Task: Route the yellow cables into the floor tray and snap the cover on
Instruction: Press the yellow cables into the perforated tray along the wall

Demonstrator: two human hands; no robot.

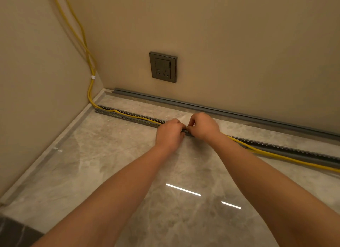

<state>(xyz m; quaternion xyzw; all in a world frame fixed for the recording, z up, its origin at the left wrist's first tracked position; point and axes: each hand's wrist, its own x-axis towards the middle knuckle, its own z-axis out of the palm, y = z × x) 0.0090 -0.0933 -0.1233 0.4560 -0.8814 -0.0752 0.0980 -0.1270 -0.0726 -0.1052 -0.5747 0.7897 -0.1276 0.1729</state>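
A long grey slotted floor tray point(128, 117) lies on the marble floor, running from the left corner toward the right edge. Yellow cables point(90, 66) drop down the corner wall and lie inside the tray's left part. To the right of my hands the yellow cables point(276, 154) run outside the tray, along its near side. My left hand point(170, 132) and my right hand point(203, 126) meet over the tray's middle, fingers pinched on the cables and the tray wall there. A grey cover strip point(202, 108) lies along the foot of the back wall.
A dark wall socket point(163, 67) sits on the back wall above the cover strip. A white clip point(93, 77) ties the cables together in the corner. Glossy marble floor point(128, 173) stretches toward me, with a dark patch point(14, 232) at the bottom left.
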